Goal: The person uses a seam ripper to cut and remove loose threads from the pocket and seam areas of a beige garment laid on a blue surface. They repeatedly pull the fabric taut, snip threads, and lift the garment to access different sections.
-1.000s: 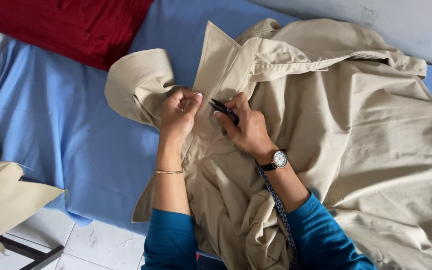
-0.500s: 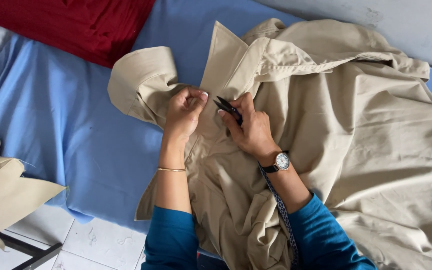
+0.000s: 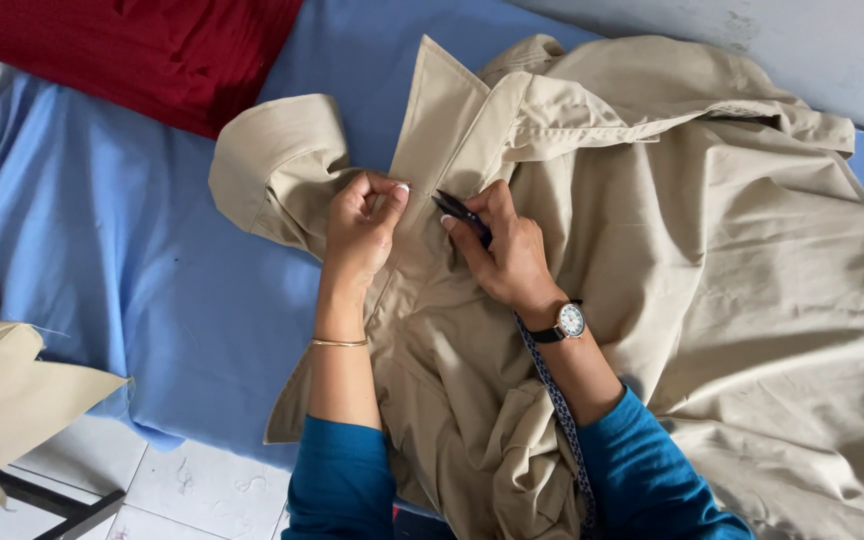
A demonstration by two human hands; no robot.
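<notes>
1. The left hand (image 3: 362, 225) is curling into a loose fist on the beige garment (image 3: 672, 300), its fingers pressed together and folded under, with the thumb pinching a fold of the cloth against them.
2. The right hand (image 3: 502, 255) is gripping small dark thread snips (image 3: 460, 212), the fingers closing around the handle while the pointed tip is sticking out just beyond the fingertips, toward the left thumb.
3. The tip of the snips is lying on the garment's cloth in the narrow gap between the two hands; whether its blades are parted cannot be told.
4. The garment is lying spread under both hands, with its stiff collar (image 3: 442, 120) standing up just past the fingertips of both hands and a rolled sleeve (image 3: 277, 165) bulging to the outer side of the left knuckles.
5. A thin gold bangle (image 3: 340, 343) is circling the left wrist, well behind the fingers.
6. A wristwatch (image 3: 570, 321) with a pale dial is sitting on the right wrist, and a dark patterned tape (image 3: 557, 400) is trailing back from it along the forearm.
7. A blue sheet (image 3: 132, 250) is covering the surface beyond the left hand's outer side.
8. A red cloth (image 3: 152, 50) is lying well beyond the left fingertips, at the far corner.
9. More beige fabric (image 3: 2, 390) is hanging well off to the left of the left forearm.
</notes>
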